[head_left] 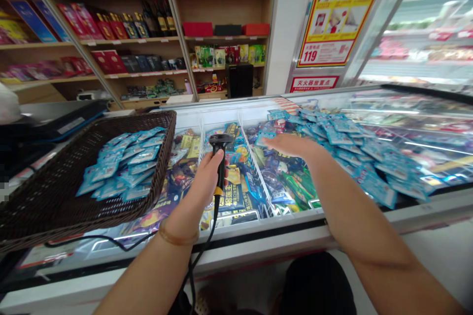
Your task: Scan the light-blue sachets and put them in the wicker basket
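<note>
The left hand (207,173) grasps a scanner (221,172); apart, the right hand (290,144) meets a blue packet (263,137) near the far edge of the freezer (258,248); its grip I cannot tell.

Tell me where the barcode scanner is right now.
In the head view, the scanner is just left of centre, gripped in the left hand, right of the wicker basket.

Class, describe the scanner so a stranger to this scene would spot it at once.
Start with the white freezer running across the picture, then find the left hand, right of the brown woven basket. The scanner is in that hand. Unlike the colourful packets behind it, it is black, with a yellow band low down and a dark cable trailing below.
</note>
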`<state>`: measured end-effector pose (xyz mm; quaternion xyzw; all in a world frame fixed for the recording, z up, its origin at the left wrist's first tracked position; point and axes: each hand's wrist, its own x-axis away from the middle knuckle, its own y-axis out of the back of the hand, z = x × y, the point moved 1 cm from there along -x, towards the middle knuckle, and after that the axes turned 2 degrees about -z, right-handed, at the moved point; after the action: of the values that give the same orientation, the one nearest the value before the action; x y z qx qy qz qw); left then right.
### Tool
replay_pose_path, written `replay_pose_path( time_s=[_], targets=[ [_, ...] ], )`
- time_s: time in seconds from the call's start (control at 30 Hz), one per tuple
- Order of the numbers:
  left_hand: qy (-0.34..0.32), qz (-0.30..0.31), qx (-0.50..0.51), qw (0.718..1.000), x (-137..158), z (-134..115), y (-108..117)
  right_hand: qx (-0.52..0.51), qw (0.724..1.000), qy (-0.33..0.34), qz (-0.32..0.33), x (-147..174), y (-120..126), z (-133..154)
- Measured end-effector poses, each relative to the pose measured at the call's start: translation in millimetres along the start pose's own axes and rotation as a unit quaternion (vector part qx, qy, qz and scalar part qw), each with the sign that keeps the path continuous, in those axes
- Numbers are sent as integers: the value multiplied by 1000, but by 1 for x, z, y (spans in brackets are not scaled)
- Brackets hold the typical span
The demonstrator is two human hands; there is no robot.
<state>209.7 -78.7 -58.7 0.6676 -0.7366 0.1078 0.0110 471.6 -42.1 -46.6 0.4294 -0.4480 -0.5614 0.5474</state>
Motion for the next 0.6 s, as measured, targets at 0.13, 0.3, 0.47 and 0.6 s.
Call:
replay_pose_path(
  time_s=[0.13, 0.3, 0.47, 0.6],
  targets=[
    [-6, 2, 11, 1000, -1, 4, -1, -19, 996, -8, -86, -5, -1, -6],
    [-3, 16, 4, 1000, 1, 4, -3, -2, 990, -41, -136, -32, -34, -26],
    [1, 42, -10, 999, 6, 3, -4, -79, 995, 15, -59, -45, -47, -35],
    [-20, 66, -3, 998, 5, 8, -5, -234, 966, 19, -105, -45, -47, -35]
  ],
)
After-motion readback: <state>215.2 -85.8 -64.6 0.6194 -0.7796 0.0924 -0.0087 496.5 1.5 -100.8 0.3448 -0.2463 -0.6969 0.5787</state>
